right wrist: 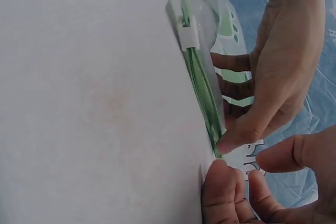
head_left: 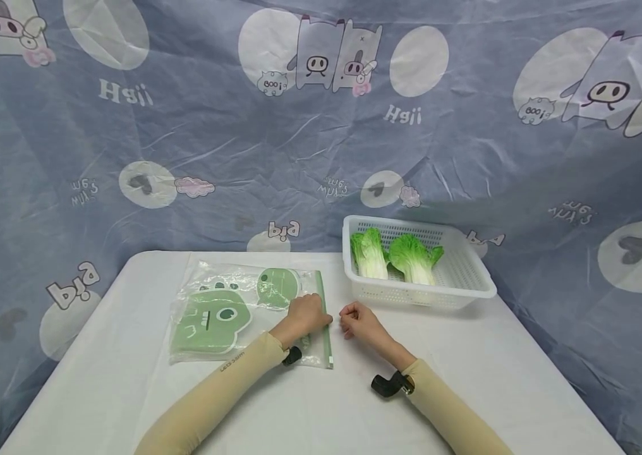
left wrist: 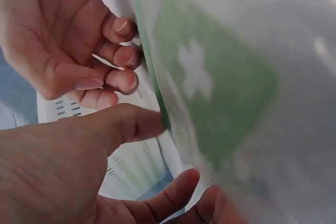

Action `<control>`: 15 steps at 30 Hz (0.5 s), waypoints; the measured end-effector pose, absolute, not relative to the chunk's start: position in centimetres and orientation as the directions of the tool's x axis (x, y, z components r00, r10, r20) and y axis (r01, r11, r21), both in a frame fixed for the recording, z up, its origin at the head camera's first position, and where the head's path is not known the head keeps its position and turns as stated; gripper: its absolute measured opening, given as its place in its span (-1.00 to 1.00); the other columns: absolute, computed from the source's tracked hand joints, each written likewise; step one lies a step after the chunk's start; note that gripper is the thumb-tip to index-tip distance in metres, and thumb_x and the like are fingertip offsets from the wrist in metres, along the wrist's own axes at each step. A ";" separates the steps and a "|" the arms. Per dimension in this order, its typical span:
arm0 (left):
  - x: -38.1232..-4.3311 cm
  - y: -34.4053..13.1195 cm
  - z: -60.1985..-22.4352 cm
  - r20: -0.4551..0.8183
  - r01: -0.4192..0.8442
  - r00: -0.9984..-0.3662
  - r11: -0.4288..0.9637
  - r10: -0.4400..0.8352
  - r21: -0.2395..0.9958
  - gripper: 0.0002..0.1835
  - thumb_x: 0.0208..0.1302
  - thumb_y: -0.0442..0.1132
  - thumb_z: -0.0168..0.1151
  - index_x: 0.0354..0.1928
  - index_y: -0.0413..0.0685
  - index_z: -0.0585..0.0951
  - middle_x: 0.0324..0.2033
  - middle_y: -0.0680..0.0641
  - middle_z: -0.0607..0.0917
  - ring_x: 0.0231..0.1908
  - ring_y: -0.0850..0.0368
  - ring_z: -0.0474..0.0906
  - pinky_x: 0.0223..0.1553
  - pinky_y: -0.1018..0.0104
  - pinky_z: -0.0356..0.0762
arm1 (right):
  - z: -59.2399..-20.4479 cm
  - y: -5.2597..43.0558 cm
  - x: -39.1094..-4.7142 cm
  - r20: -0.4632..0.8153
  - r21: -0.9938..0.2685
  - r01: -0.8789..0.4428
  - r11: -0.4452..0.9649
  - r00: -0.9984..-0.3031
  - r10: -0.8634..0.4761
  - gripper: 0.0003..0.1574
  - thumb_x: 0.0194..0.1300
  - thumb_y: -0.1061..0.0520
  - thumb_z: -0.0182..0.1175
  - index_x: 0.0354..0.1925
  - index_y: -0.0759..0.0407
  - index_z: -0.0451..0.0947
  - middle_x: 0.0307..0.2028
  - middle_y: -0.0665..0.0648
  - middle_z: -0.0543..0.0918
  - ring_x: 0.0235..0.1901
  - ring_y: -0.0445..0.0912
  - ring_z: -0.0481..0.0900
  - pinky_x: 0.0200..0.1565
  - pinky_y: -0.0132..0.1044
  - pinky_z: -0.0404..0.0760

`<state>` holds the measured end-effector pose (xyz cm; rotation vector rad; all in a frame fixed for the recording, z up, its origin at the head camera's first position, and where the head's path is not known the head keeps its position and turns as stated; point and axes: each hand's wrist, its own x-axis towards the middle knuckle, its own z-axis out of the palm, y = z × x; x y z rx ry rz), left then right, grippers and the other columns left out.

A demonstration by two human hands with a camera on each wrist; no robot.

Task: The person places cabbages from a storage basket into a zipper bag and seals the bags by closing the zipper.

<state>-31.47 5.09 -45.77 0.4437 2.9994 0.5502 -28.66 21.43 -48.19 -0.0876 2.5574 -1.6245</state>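
Observation:
A clear zip bag [head_left: 213, 325] with green cartoon prints lies flat on the white table, its green zip edge [head_left: 327, 344] facing right. My left hand [head_left: 305, 314] pinches that edge near its middle, thumb [right wrist: 236, 135] on the green strip and the other fingers against the film. Just right of the edge, my right hand [head_left: 363, 323] hovers with loosely bent fingers and the thumb apart, holding nothing. Its fingertips [left wrist: 126, 80] come close to the strip; whether they touch it I cannot tell. A white slider [right wrist: 189, 34] sits toward one end of the zip.
At the table's back right stands a white perforated basket [head_left: 477, 281]. Inside it are two leafy cabbages, one upright-looking cabbage [head_left: 375, 256] at left and a wider cabbage [head_left: 412, 256] beside it. A patterned blue-grey cloth [head_left: 298, 145] hangs behind the table [head_left: 355, 417].

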 end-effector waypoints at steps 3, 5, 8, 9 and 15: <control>-31.4 4.9 -45.9 -0.018 0.271 -0.955 0.895 0.296 0.356 -0.66 0.18 0.02 0.32 -0.51 -0.07 0.49 -0.63 0.01 0.50 -0.61 0.15 0.37 -0.56 0.29 0.34 | -48.4 21.4 -28.6 -0.053 -0.898 0.003 0.440 -0.993 -0.102 -0.88 0.31 0.27 0.07 -0.19 0.31 0.45 -0.42 0.16 0.56 -0.49 -0.13 0.54 -0.43 -0.29 0.64; -31.4 4.8 -45.9 -0.021 0.280 -0.951 0.891 0.307 0.358 -0.69 0.19 -0.03 0.31 -0.50 -0.07 0.51 -0.65 0.02 0.49 -0.63 0.16 0.38 -0.59 0.30 0.35 | -48.4 21.3 -28.6 -0.047 -0.891 -0.004 0.454 -0.994 -0.101 -0.88 0.29 0.28 0.07 -0.19 0.30 0.46 -0.43 0.16 0.57 -0.48 -0.13 0.53 -0.43 -0.28 0.63; -31.4 4.4 -45.9 -0.015 0.296 -0.945 0.874 0.327 0.385 -0.74 0.17 -0.12 0.30 -0.53 -0.07 0.48 -0.67 0.02 0.47 -0.67 0.17 0.38 -0.64 0.32 0.34 | -48.3 21.1 -28.5 -0.047 -0.881 -0.004 0.473 -0.994 -0.096 -0.87 0.27 0.27 0.07 -0.20 0.28 0.47 -0.42 0.15 0.58 -0.48 -0.13 0.53 -0.42 -0.29 0.62; -31.4 4.3 -45.9 -0.013 0.301 -0.943 0.866 0.334 0.399 -0.74 0.17 -0.15 0.30 -0.55 -0.06 0.47 -0.69 0.03 0.47 -0.68 0.17 0.38 -0.66 0.33 0.33 | -48.2 21.0 -28.5 -0.045 -0.878 -0.005 0.478 -0.995 -0.093 -0.87 0.27 0.27 0.08 -0.19 0.28 0.47 -0.41 0.16 0.59 -0.47 -0.13 0.53 -0.42 -0.29 0.62; -31.6 3.4 -45.6 0.010 0.284 -0.946 0.817 0.323 0.502 -0.81 0.14 -0.27 0.30 -0.41 -0.19 0.47 -0.59 -0.04 0.49 -0.62 0.12 0.40 -0.62 0.34 0.35 | -48.1 20.8 -28.5 -0.049 -0.864 -0.005 0.503 -0.994 -0.095 -0.79 0.34 0.19 0.13 -0.12 0.30 0.53 -0.33 0.18 0.65 -0.40 -0.11 0.60 -0.42 -0.31 0.63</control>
